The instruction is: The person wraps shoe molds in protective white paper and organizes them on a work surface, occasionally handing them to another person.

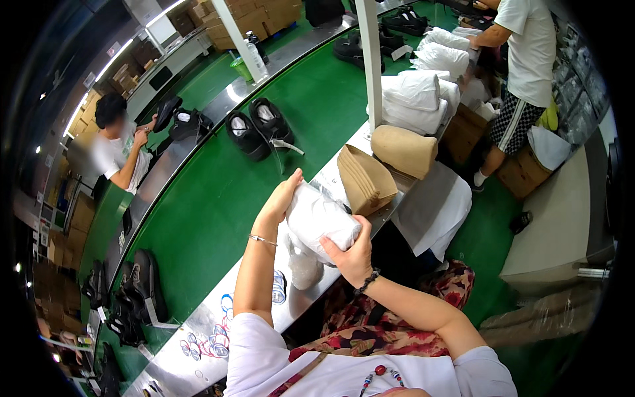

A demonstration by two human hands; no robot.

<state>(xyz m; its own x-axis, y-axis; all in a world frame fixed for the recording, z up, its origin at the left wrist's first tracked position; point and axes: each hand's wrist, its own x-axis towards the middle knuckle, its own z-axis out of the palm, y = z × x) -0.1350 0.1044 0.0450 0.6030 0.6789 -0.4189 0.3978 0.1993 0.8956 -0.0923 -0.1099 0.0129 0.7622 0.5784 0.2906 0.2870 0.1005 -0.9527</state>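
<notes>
Between my two hands is a white wrapped bundle (321,217), held just above the metal ledge; what is inside is hidden, though a small dark patch shows at its far edge. My left hand (286,193) presses along the bundle's left side with straight fingers. On the right end, my right hand (354,255) grips it, thumb on top. Brown folded cardboard pieces (364,180) stand just beyond the bundle. Below it, a clear plastic bag with pale contents (305,270) lies on the ledge.
A pair of black shoes (254,129) sits on the green belt (198,205), with more black shoes (142,291) at left. Round stickers (215,341) lie on the ledge. White bundles (413,99) are stacked beyond a white post (370,66). Co-workers (529,59) stand right and sit left.
</notes>
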